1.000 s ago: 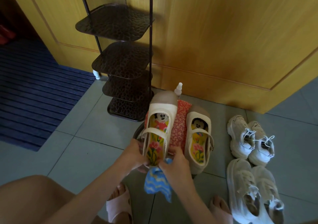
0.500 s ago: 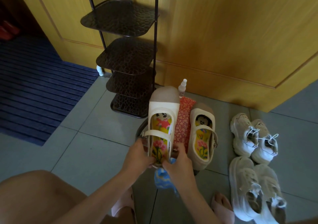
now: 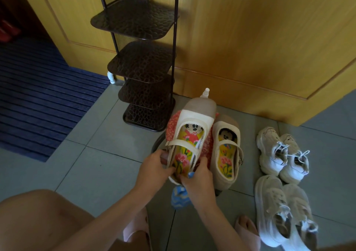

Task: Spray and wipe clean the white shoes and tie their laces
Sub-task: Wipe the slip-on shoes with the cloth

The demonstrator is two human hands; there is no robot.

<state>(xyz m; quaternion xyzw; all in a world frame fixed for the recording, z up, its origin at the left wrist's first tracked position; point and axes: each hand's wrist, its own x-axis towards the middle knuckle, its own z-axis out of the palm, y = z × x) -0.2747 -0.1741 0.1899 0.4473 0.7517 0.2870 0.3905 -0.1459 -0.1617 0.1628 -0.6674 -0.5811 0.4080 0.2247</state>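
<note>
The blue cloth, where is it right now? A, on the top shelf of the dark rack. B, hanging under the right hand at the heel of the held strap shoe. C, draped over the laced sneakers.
B: the blue cloth hangs below the right hand, which pinches it against the heel of the strap shoe.

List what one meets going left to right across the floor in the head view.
blue striped mat → dark shelf rack → raised strap shoe → second strap shoe → white sneakers

Dim warm indoor light, soft shadows, slight motion blur (edges bowed, wide-angle).
</note>
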